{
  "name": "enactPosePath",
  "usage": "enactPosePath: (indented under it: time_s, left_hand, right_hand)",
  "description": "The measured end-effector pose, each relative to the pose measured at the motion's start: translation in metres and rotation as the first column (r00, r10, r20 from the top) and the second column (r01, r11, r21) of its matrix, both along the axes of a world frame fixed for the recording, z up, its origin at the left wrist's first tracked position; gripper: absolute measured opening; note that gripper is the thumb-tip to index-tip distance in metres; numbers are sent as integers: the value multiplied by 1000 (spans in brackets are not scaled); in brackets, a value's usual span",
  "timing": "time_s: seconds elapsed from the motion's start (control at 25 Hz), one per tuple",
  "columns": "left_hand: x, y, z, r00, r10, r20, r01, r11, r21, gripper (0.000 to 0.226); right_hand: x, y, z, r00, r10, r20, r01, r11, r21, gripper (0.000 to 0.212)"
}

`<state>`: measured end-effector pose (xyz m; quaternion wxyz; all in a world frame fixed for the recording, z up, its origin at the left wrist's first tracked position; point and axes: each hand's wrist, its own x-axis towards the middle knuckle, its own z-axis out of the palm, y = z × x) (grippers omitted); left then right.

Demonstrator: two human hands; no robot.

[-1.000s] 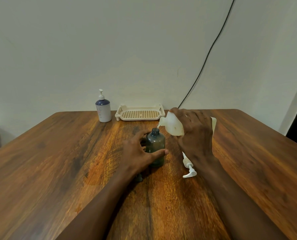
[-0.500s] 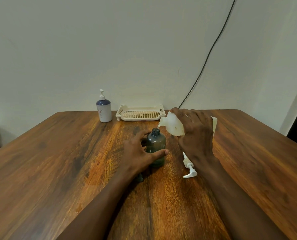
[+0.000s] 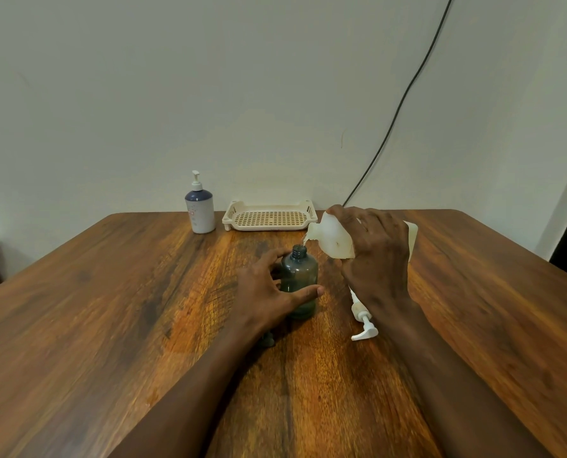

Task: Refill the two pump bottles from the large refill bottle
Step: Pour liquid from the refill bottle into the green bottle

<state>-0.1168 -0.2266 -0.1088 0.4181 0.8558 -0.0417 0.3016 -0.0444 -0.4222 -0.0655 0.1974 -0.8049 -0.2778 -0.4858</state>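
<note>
A dark green translucent bottle stands upright and uncapped at the table's middle. My left hand wraps around its left side and front, holding it. My right hand grips the large white refill bottle, tipped left with its spout just above the green bottle's open neck. A thin stream runs from the spout into the neck. A white pump head lies on the table right of the green bottle. A second pump bottle, white with a blue top, stands at the back with its pump on.
A cream perforated tray sits against the wall at the back centre. A black cable hangs down the wall behind it. A small dark cap lies partly hidden under my left forearm. The wooden table extends to both sides.
</note>
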Motion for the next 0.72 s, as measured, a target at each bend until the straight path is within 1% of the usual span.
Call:
enactPosePath:
  time_s: [0.08, 0.36, 0.72]
  left_hand:
    - [0, 0, 0, 1000, 1, 7, -1, 1000, 2, 96]
    - [-2, -1, 2, 1000, 14, 0, -14, 1000, 11, 99]
    - [-3, -1, 3, 1000, 16, -10, -16, 1000, 18, 95]
  right_hand:
    - [0, 0, 0, 1000, 2, 3, -2, 1000, 0, 98]
    - [1, 0, 1, 1000, 16, 16, -16, 1000, 11, 98]
    - [0, 0, 3, 1000, 13, 25, -14, 1000, 24, 92]
